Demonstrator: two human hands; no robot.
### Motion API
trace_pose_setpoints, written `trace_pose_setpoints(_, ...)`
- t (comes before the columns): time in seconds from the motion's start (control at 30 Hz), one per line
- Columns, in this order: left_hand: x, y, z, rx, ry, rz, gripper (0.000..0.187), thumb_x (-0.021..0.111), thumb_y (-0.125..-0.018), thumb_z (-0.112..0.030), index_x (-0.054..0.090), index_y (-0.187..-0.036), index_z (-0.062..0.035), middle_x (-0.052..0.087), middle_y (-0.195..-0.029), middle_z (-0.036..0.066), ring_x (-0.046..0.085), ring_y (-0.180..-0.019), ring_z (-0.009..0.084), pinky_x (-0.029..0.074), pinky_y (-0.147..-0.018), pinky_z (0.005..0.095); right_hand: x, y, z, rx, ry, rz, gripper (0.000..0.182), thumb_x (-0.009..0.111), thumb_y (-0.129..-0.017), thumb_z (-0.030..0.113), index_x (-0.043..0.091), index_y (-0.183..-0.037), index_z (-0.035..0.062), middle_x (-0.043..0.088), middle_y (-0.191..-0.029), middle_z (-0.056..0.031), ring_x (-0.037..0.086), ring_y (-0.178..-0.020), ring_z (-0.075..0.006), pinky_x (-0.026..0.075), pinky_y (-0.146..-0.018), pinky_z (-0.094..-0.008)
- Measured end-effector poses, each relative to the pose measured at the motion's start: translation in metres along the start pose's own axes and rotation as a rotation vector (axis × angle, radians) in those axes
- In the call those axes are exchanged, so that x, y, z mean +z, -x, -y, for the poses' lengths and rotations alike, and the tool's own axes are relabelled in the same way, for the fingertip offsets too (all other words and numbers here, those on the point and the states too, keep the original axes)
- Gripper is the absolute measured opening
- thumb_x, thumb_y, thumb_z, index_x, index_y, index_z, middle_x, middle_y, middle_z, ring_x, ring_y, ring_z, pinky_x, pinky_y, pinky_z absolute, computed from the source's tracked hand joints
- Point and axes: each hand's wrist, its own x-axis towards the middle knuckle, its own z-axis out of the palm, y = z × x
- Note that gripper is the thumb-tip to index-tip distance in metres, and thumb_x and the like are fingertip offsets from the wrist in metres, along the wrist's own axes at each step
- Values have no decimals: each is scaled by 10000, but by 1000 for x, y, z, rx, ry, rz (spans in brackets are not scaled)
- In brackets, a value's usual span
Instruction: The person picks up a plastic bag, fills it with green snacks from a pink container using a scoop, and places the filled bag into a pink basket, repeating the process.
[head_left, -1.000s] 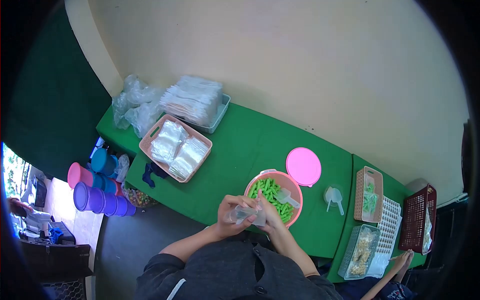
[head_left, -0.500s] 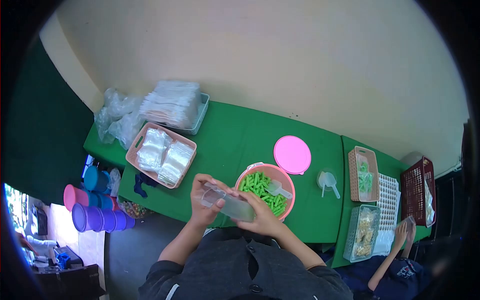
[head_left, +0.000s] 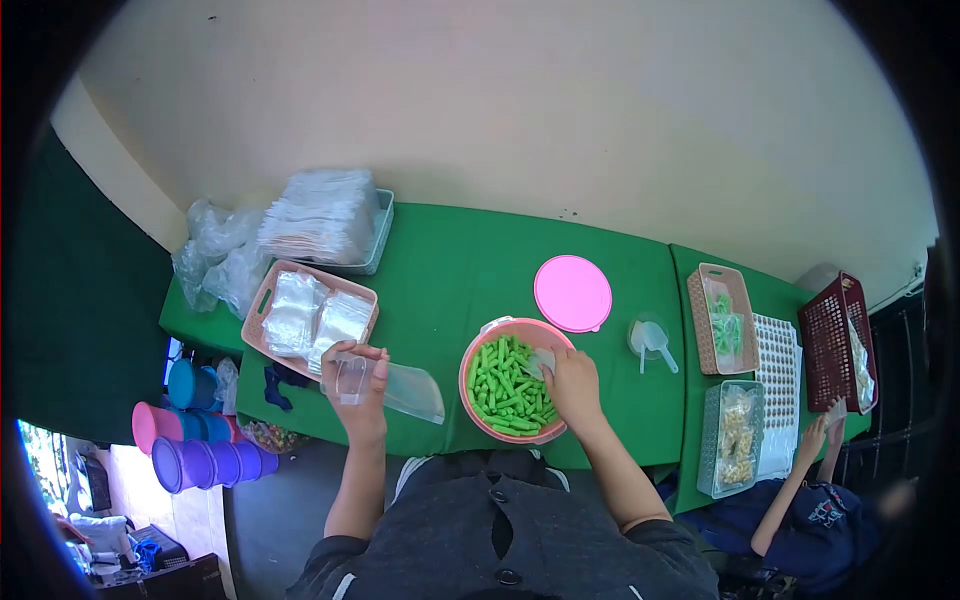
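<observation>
My left hand [head_left: 366, 405] is closed around a clear plastic cup-like piece [head_left: 350, 378], with a clear plastic bag [head_left: 415, 394] extending from it to the right. My right hand [head_left: 577, 388] reaches over the pink tub [head_left: 550, 333] and grips a translucent scoop [head_left: 541, 361], its handle hidden by the fingers. Short green stick-shaped snacks [head_left: 503, 385] fill much of that tub, and the scoop touches them on the right side.
Behind the tub lies a pink lid [head_left: 573, 293]. A small container with a scoop [head_left: 656, 340] stands to its right. At left are a basket of clear bags [head_left: 258, 300] and stacked packets [head_left: 320, 215]. A co-worker's hands [head_left: 815, 435] work at far right beside baskets [head_left: 712, 440].
My right hand has left the bag and moved right into the tub, taking hold of the scoop. My left hand has shifted left, still with the cup-like piece and bag.
</observation>
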Motion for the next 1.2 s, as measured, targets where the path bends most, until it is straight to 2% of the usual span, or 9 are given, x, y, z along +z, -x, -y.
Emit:
trace_pose_setpoints(0.13, 0, 6, 1, -50, -235, 30, 437, 699, -836, -25, 464, -1204, -43, 568, -984, 72, 574, -932, 156, 474, -870, 306, 11, 5, -8, -78, 81, 2, 427, 707, -762, 120, 590, -1158, 13, 649, -942, -139, 621, -894, -321, 451, -779, -432)
trace_pose_setpoints(0.27, -1, 12, 8, -87, -221, 83, 433, 710, -822, -27, 487, -1193, -49, 584, -974, 65, 582, -929, 153, 477, -856, 295, -3, -8, -4, -164, 169, -55, 401, 641, -760, 89, 608, -1155, 29, 639, -900, -97, 616, -857, -267, 458, -743, -393)
trace_pose_setpoints(0.43, 2, 20, 52, -260, -726, 435, 519, 807, -768, -217, 521, -1154, -24, 625, -1005, 128, 614, -934, 210, 496, -839, 352, 12, -41, -5, -409, 342, -19, 361, 577, -785, 68, 623, -1140, 17, 646, -843, -68, 626, -845, -197, 462, -724, -340)
trace_pose_setpoints(0.53, 5, 49, 92, -335, -665, 492, 590, 818, -751, -304, 508, -1172, -30, 636, -992, 146, 628, -948, 241, 495, -844, 383, 21, -58, -15, -412, 477, 39, 391, 580, -788, 80, 618, -1174, 29, 659, -853, -64, 629, -848, -203, 463, -760, -343)
trace_pose_setpoints(0.73, 7, 59, 98, -459, -564, 397, 595, 822, -754, -289, 494, -1187, -47, 657, -975, 126, 647, -931, 224, 500, -852, 364, 4, -52, -23, -504, 350, 121, 467, 561, -777, 58, 585, -1243, 50, 639, -851, -52, 613, -837, -210, 441, -786, -364)
trace_pose_setpoints(0.93, 8, 57, 100, -481, -545, 398, 562, 833, -744, -259, 519, -1163, -52, 666, -979, 118, 655, -917, 203, 508, -837, 354, 40, -45, -25, -486, 373, -143, 469, 553, -777, 32, 589, -1245, 19, 659, -834, -77, 640, -804, -216, 459, -797, -375)
trace_pose_setpoints(1.0, 6, 60, 101, -499, -538, 387, 560, 837, -740, -256, 525, -1157, -53, 667, -978, 115, 654, -917, 200, 509, -834, 353, 18, -45, -23, -398, 211, 68, 449, 553, -777, 46, 604, -1222, 18, 647, -795, -65, 630, -782, -205, 462, -772, -366)
trace_pose_setpoints(1.13, 8, 58, 103, -513, -508, 372, 557, 841, -735, -250, 530, -1153, -55, 671, -966, 109, 655, -908, 191, 513, -828, 346, 10, -45, -26, -414, 221, 89, 437, 551, -777, 49, 617, -1208, 25, 630, -756, -62, 619, -754, -203, 455, -760, -346)
trace_pose_setpoints(1.2, 6, 58, 102, -532, -507, 381, 551, 840, -736, -249, 532, -1150, -55, 672, -961, 108, 656, -905, 189, 514, -827, 344, 24, -42, -18, -471, 285, -90, 433, 554, -773, 45, 624, -1200, 33, 630, -750, -72, 619, -743, -216, 445, -765, -358)
